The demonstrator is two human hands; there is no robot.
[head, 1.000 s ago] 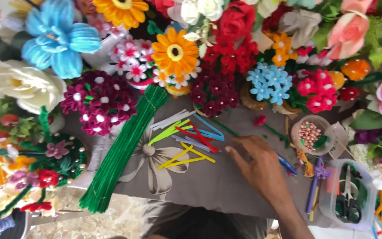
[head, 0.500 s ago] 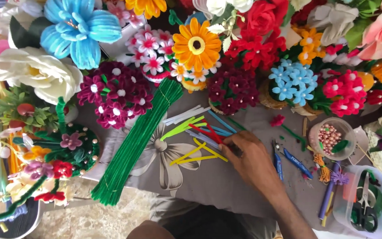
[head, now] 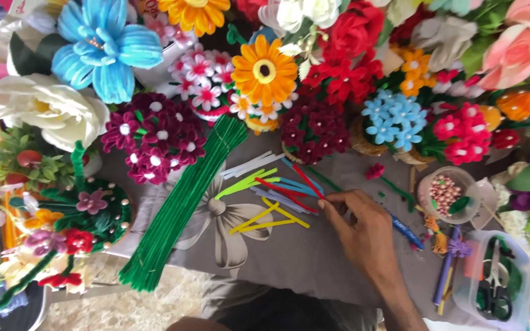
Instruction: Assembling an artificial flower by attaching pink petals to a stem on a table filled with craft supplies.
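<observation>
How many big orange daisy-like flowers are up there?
2: one orange flower sits at the centre above the pipe cleaners; another orange flower is at the top edge. Others may be hidden.

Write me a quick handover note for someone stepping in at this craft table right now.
Right hand: open, fingertips on the loose pile of short coloured pipe cleaners, at a red piece; no firm grip visible.
Left hand: out of view.
Bundle of long green pipe cleaners lies diagonally to the left, untouched. Bowl of beads and clear tub with scissors sit to the right. Finished flowers line the table's far side.
Done: short pieces cut and laid out.
Left: no piece lifted yet.
</observation>
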